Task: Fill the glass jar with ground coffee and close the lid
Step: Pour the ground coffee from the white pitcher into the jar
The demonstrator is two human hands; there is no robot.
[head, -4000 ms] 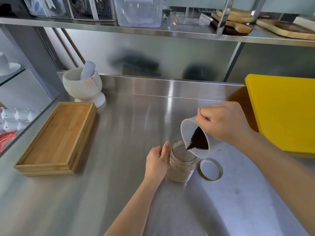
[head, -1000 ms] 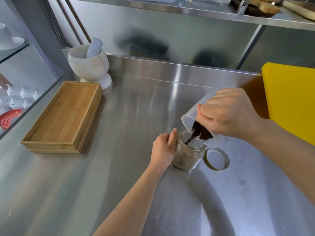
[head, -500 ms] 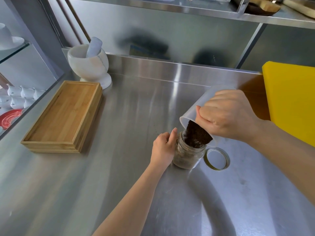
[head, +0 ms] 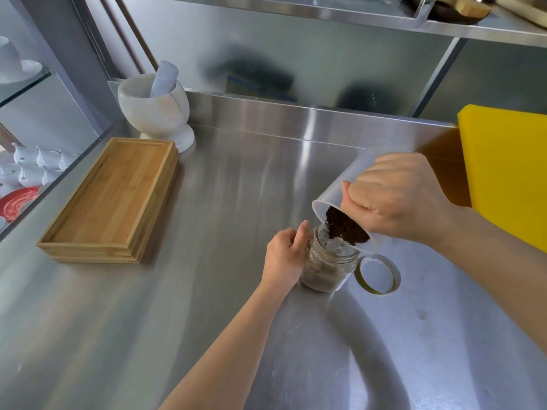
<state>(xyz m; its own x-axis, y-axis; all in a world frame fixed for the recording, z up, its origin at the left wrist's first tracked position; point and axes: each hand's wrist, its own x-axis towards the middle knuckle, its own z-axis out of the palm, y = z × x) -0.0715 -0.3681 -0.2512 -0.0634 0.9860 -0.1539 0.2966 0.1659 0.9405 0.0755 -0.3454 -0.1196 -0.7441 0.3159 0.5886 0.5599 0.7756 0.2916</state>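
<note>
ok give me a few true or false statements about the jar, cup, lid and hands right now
1. The right hand tips a plastic cup over the jar. True.
2. The lid is screwed on the jar. False: it lies on the counter just right of the jar.
3. The left hand holds the jar's side. True.
4. The cup is empty. False: dark coffee sits at its mouth.
5. The jar stands on the wooden tray. False: it stands on the counter, well right of the tray.
</note>
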